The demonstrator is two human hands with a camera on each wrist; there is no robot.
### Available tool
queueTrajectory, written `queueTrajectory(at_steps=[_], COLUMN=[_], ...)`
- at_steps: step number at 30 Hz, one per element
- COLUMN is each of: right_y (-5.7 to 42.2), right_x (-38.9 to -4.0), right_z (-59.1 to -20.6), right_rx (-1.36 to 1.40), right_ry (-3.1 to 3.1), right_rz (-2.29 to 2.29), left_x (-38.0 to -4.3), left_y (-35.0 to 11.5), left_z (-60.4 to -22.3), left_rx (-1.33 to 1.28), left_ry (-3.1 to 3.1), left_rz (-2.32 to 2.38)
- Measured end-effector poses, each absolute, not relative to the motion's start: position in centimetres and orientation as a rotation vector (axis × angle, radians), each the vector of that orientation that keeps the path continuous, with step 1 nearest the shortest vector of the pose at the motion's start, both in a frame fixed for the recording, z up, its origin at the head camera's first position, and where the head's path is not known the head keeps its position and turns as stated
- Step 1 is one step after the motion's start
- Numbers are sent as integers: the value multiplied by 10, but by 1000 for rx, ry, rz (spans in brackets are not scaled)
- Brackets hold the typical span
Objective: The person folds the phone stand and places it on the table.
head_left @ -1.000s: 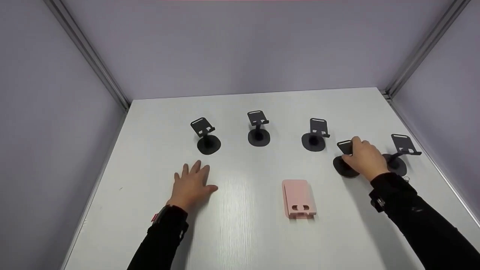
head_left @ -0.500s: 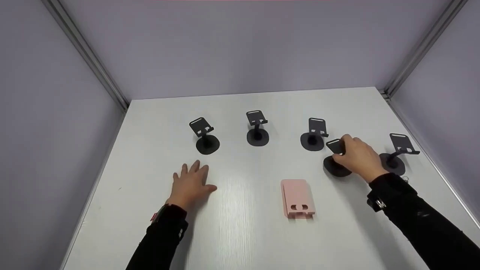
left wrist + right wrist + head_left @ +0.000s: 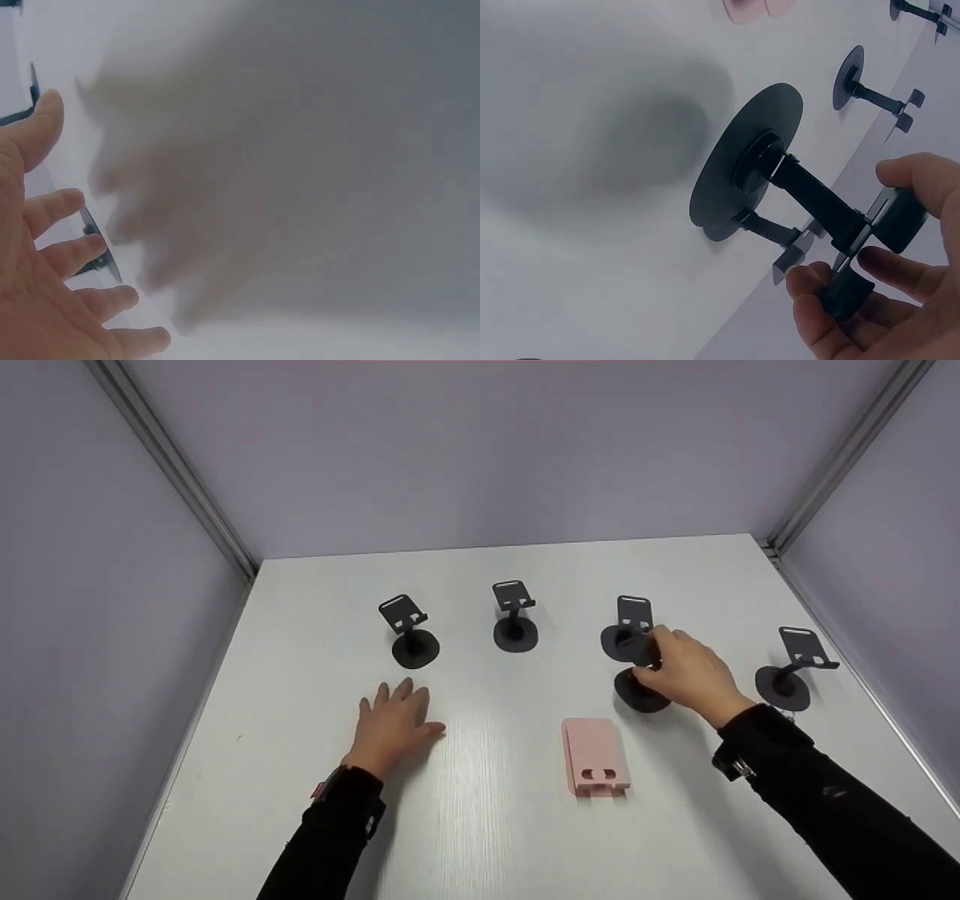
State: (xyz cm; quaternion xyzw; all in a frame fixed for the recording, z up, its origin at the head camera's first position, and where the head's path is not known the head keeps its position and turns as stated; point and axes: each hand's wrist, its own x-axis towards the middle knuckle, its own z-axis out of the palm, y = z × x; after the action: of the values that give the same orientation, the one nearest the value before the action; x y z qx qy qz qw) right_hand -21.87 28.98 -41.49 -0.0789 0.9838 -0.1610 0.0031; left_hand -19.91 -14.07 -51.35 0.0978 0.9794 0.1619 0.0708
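Note:
My right hand (image 3: 691, 671) grips a black phone stand (image 3: 814, 202) by its upper plate, fingers and thumb curled about it. The stand's round base faces the table, and its shadow falls apart from it in the right wrist view. Behind it, a second black phone stand (image 3: 634, 613) is partly overlapped by the held one in the head view. My left hand (image 3: 390, 727) is spread palm down close over the white table, holding nothing; its fingers (image 3: 71, 255) look straight in the left wrist view. The nearest stand to it is a black one (image 3: 415, 649) just beyond its fingertips.
Another black phone stand (image 3: 516, 634) is at the back middle, and one more (image 3: 782, 688) at the right. A pink folded phone stand (image 3: 596, 750) lies flat between the hands. Pale panels (image 3: 480, 457) enclose the white table (image 3: 480, 825) at the back and sides.
My right hand has carried the held phone stand leftward, away from the rightmost stand to in front of the third one. My left hand has shifted slightly right.

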Motion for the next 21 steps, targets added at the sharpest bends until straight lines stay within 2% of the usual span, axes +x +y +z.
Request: queueTrajectory(at_steps=[21], right_y=[235], right_x=[-218], right_z=[-407], right_rx=[-458], right_ry=[3124], right_rz=[-646], left_x=[-206], left_y=[-67], left_z=[-502], left_rx=[502], left_ry=[2841], left_rz=[821])
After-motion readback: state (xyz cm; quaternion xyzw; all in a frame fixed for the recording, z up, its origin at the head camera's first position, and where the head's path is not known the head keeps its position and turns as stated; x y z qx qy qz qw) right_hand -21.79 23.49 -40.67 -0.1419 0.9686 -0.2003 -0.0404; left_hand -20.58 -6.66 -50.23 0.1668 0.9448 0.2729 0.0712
